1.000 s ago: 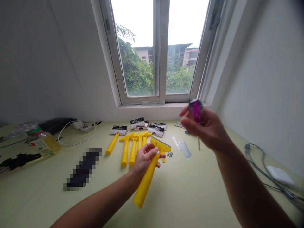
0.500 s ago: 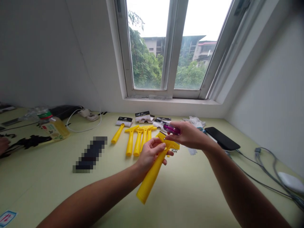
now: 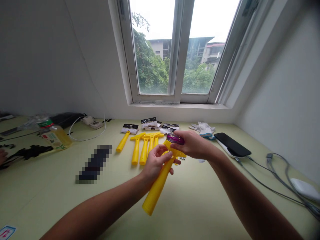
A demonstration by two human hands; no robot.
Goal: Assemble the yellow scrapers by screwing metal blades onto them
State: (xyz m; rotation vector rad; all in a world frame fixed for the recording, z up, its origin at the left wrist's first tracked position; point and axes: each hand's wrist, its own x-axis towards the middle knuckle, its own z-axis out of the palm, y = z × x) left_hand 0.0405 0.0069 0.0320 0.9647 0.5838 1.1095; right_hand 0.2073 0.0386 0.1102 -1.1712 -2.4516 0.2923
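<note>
My left hand is closed round the neck of a yellow plastic scraper with a T-shaped head. The scraper is tilted, its round handle pointing down toward me. My right hand grips a short screwdriver by its purple, see-through handle, right over the scraper's head. The screwdriver's tip and the spot under it are hidden by my fingers. Just behind my hands lie several more yellow scrapers side by side. Some small metal screws show beside the scraper's head.
Black-and-white packaging cards lie at the back. Left are a blurred dark object, a drink bottle and another person's hand. Right are a white glove, a black phone, cables and a white case.
My right hand has turned and shifted slightly left, and the screwdriver handle now sits more upright over the scraper's head. The scraper stays in my left hand. The view has shifted slightly.
</note>
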